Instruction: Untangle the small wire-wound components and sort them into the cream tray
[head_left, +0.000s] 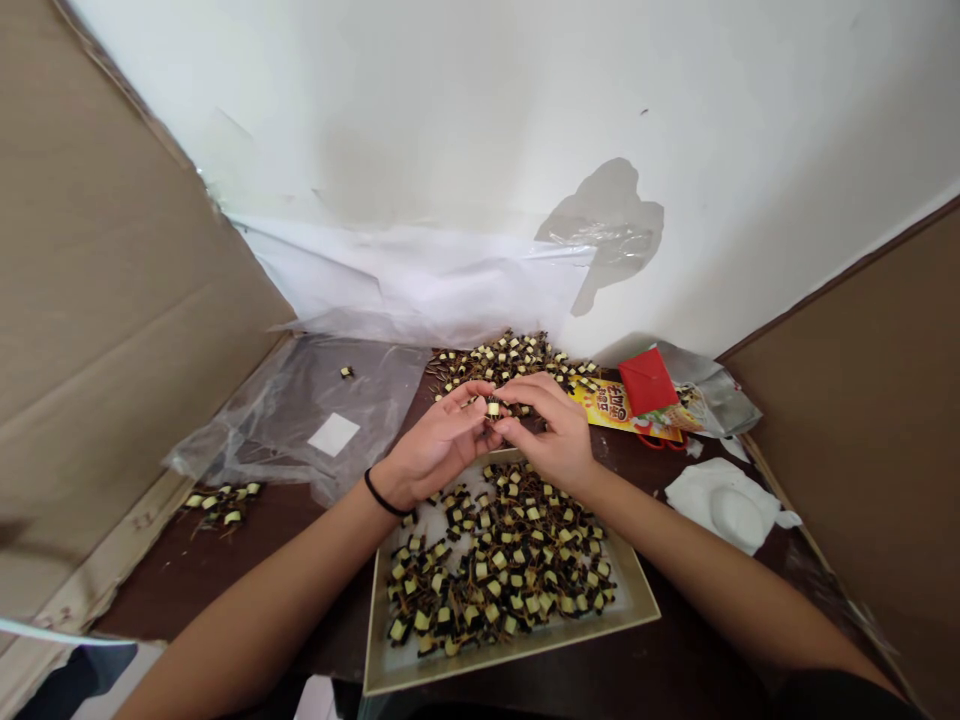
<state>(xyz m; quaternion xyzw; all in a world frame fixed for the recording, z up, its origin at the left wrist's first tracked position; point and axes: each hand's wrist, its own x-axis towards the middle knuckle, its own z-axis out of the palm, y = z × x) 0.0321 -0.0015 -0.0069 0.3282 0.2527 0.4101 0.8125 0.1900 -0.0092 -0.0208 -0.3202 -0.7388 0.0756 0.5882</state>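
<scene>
Between the fingertips of both hands is a small wire coil [493,408] with a black body and a pale yellow wrap. My left hand [442,440], with a black band at its wrist, pinches it from the left. From the right, the thumb and fingers of my right hand [553,428] close on the same coil. Below them sits a shallow cream tray [517,662] holding many similar coils [491,588] with thin brownish wire ends. Just beyond my hands lies a heap of more such coils [517,352].
To the left, a clear plastic sheet [300,385] carries a white paper square [334,434] and one coil [346,372]. A small cluster of coils [225,503] lies nearer. A yellow snack packet [604,402], red packet [646,382] and crumpled white tissue [724,503] are right. Cardboard panels flank the table.
</scene>
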